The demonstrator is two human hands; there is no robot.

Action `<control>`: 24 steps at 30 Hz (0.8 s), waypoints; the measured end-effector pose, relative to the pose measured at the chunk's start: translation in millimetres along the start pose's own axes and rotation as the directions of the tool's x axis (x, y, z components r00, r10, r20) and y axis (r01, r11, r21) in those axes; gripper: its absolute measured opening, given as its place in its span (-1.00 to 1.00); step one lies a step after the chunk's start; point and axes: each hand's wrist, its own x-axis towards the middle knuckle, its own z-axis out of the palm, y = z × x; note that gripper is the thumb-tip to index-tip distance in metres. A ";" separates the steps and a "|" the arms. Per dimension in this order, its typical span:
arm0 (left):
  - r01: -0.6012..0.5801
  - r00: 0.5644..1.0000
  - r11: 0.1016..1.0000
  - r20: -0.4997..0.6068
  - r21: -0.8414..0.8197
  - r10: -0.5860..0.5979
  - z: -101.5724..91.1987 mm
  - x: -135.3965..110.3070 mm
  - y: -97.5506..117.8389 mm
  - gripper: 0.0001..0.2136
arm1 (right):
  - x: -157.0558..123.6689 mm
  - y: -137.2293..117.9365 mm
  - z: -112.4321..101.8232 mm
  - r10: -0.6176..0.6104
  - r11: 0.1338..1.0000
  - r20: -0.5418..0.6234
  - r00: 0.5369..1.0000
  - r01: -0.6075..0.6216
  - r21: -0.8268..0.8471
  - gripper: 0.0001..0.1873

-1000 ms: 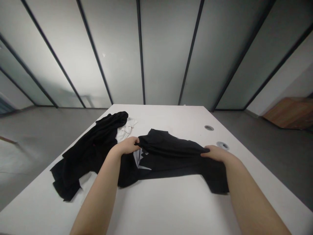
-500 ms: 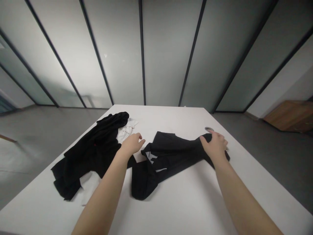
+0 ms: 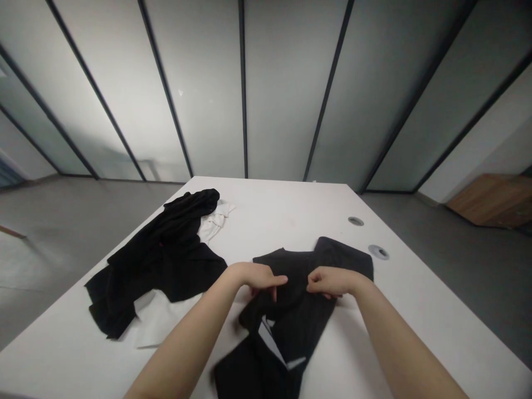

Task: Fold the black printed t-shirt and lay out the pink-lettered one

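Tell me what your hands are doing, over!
Left hand and right hand on black printed shirt. Black clothes pile to the left, not blocking.

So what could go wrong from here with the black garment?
The black garment runs out of view toward the person, so its lower part may slip off the near edge of the white table, which the view does not show. Its far corner lies close to a round table grommet and might catch. The left hand and right hand work close to the black pile, so the left forearm could drag it in.
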 end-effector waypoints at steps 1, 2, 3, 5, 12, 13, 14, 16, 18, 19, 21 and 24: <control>0.078 0.996 0.997 0.047 -0.030 -0.076 0.4 -0.4 2.4 -0.25 | -3.5 -1.8 0.4 -0.001 1.000 0.071 0.998 -0.001 0.022 -0.70; 0.154 0.987 0.988 0.038 -0.028 -0.153 0.6 -0.1 3.8 -0.24 | -6.2 -3.2 0.9 0.002 0.999 0.107 0.994 -0.006 0.036 -0.64; 0.224 0.974 0.975 -0.029 0.004 -0.224 0.5 0.6 4.2 -0.26 | -7.7 -3.9 1.3 0.014 0.999 0.110 0.994 -0.019 0.047 -0.59; 0.348 0.904 0.931 -0.301 0.110 -0.302 -0.6 2.5 2.8 -0.38 | -6.7 -2.4 1.6 0.064 0.994 0.051 0.997 -0.069 0.084 -0.54; 0.537 0.651 0.838 -0.681 0.101 -0.335 -2.6 5.9 -8.9 -0.28 | 21.5 19.8 1.8 0.150 0.972 -0.741 0.654 -0.235 -0.010 -0.70; 0.531 0.634 0.843 -0.702 0.089 -0.325 -2.1 6.9 -11.4 -0.29 | 26.1 22.9 3.4 0.111 0.961 -0.808 0.579 -0.269 -0.061 -0.68; 0.520 0.617 0.850 -0.724 0.080 -0.309 -1.7 8.2 -14.2 -0.33 | 30.5 25.9 5.4 0.069 0.948 -0.848 0.526 -0.300 -0.109 -0.63; 0.480 0.571 0.877 -0.771 0.034 -0.282 -1.6 11.6 -21.0 -0.48 | 38.8 31.7 10.0 -0.005 0.923 -0.879 0.477 -0.337 -0.188 -0.50; 0.432 0.515 0.901 -0.810 -0.039 -0.282 -2.9 15.2 -29.5 -0.67 | 45.6 37.4 13.8 -0.032 0.915 -0.881 0.473 -0.340 -0.215 -0.41; 0.404 0.482 0.911 -0.826 -0.086 -0.292 -4.3 16.5 -34.5 -0.72 | 48.3 40.1 15.1 -0.036 0.919 -0.877 0.480 -0.329 -0.218 -0.38; 0.349 0.422 0.919 -0.845 -0.183 -0.328 -8.7 17.7 -45.9 -0.77 | 52.3 44.7 16.2 -0.043 0.927 -0.868 0.495 -0.305 -0.220 -0.35; 0.237 0.345 0.916 -0.853 -0.325 -0.392 -19.8 14.3 -66.9 -0.80 | 54.5 48.1 15.8 -0.037 0.929 -0.865 0.501 -0.300 -0.214 -0.33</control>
